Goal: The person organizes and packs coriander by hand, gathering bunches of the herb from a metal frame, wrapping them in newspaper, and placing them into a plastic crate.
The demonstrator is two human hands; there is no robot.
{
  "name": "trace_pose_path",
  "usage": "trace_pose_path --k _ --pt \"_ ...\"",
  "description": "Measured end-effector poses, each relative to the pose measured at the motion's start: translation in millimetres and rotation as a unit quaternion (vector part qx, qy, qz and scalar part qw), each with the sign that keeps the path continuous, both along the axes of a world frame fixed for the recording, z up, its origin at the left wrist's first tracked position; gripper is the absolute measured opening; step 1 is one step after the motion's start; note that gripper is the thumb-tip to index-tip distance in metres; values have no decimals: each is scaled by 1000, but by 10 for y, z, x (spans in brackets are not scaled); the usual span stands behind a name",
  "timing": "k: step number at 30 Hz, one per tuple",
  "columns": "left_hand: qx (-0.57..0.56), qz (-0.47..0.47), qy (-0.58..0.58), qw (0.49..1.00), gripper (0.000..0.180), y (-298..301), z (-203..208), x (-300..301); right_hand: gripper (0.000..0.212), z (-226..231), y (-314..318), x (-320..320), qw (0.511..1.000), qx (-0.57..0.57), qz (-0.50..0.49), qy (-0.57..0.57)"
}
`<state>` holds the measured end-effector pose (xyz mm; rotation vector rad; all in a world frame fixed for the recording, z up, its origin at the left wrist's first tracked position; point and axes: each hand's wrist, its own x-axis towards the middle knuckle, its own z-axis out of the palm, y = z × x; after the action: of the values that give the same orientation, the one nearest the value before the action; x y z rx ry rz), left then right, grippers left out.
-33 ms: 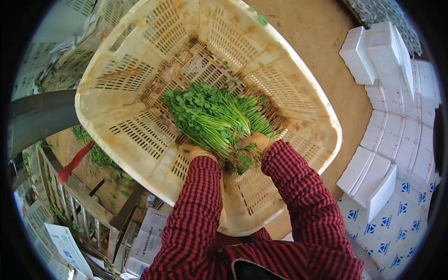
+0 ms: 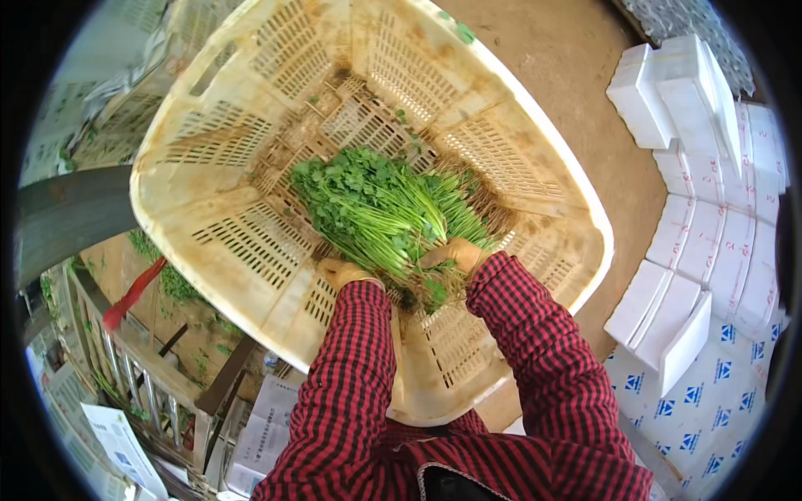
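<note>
A pile of cilantro, leafy at the left with long green stems and pale brown roots at the right, lies in a large cream plastic basket. At the near edge of the pile, my right hand, in a tan glove, is closed round the stems near the roots. My left hand, gloved alike, is curled against the pile's near left edge, its fingertips partly hidden by the greens. A few loose roots and a leafy sprig hang between the two hands.
White foam boxes are stacked on the right, above a white sheet with blue marks. At the left are a metal-barred frame, a red strip, scattered greens and a printed carton. Brown floor shows beyond the basket.
The basket sits very slightly further left in the picture. Both hands and the cilantro hold nearly the same place.
</note>
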<state>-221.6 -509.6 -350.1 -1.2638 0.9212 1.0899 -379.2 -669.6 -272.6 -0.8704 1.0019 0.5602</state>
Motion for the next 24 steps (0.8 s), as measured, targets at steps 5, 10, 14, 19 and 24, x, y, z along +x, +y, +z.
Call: trace_pose_path --k 5,10,14,19,24 --pt "-97 28 -15 995 63 -98 -142 -44 41 185 33 49 999 -41 -22 6" --pt "-66 -85 4 994 72 -276 69 -57 53 277 -31 39 997 -54 -47 17" --pt "-56 -105 55 991 76 -386 139 68 107 253 -91 25 998 -25 -48 23" --pt "-138 -65 35 988 70 -173 -240 128 108 294 -188 63 997 -49 -58 16" --pt "-131 -171 112 970 71 -314 -279 328 110 395 -300 110 992 -93 58 60"
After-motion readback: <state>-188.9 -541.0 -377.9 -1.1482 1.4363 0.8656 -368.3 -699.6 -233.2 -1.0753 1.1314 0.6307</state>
